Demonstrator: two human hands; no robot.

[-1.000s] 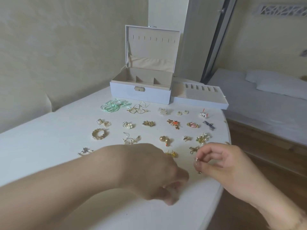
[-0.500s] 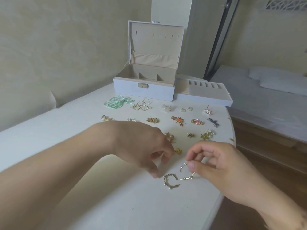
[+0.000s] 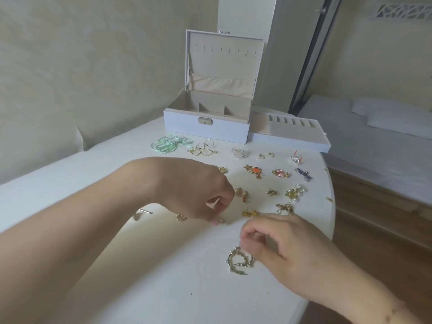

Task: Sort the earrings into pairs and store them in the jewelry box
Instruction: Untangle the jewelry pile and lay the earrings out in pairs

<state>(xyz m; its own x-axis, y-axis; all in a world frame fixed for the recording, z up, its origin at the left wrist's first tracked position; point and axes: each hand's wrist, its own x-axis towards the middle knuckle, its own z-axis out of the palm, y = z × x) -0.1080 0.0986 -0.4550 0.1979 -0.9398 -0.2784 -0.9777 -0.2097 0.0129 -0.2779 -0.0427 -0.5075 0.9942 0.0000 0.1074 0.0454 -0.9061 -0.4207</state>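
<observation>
Jewelry box [image 3: 205,127] sits at the far side of the table [image 3: 70,183], lid up. Three front compartments are visible and nothing shows in them. Removable tray [image 3: 289,136] lies just beside it on the right, ring slots bare.

Left hand [image 3: 198,190] reaches across, fingers curled down, tips pinching a small gold piece [image 3: 219,221] at the tabletop; can't tell exactly what it is. Right hand [image 3: 280,244] has fingers curled, thumb and forefinger pinching the gold hoop earrings [image 3: 238,261], which rest on the table near the front edge, two overlapping.

Remaining earrings are spread between the hands and the box, mostly in twos: green ribbon pair [image 3: 167,145], gold wire pair [image 3: 203,149], gold ball pair [image 3: 242,192], orange-and-gold pair [image 3: 253,171], pink one [image 3: 279,173], pearl cluster [image 3: 295,191]. A silver piece [image 3: 142,212] lies just past the left forearm.

White tabletop with a rounded right edge. Cream wall [image 3: 93,54] behind, bed [image 3: 374,141] with a pillow at right, wood floor [image 3: 374,218] beside it.
</observation>
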